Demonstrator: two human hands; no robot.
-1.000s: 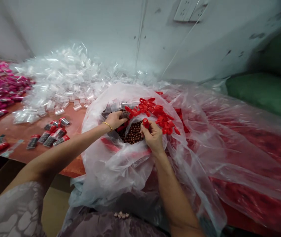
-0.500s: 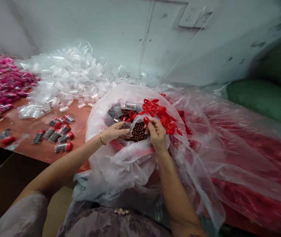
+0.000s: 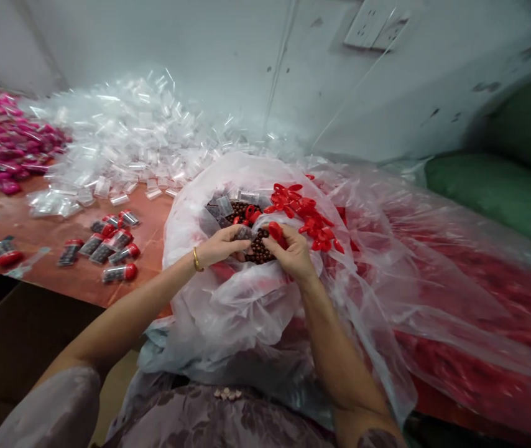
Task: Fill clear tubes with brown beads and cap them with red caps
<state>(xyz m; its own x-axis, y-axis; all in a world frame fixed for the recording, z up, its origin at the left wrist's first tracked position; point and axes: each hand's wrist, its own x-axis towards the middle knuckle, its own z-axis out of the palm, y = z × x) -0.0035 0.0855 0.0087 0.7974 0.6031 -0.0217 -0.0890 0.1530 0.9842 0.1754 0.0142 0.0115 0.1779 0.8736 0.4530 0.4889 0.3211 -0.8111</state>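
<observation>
My left hand, with a gold bracelet at the wrist, is closed on a small clear plastic tube with dark contents. Beside it my right hand pinches a red plastic cap. The two hands are close together over the mouth of a white plastic bag. Brown beads lie inside the bag, below my fingers. Behind them in the bag are filled tubes and a few red pieces. More red caps are heaped on the bag's right side.
Several filled tubes with red caps lie on the red-brown table at left. A large pile of clear tubes stands at the wall, with pink capped tubes farther left. A clear sack of red pieces spreads over the right.
My right hand has turned and moved slightly left with the red cap, closer to my left hand. The other person's hand at the far left edge has gone from view.
</observation>
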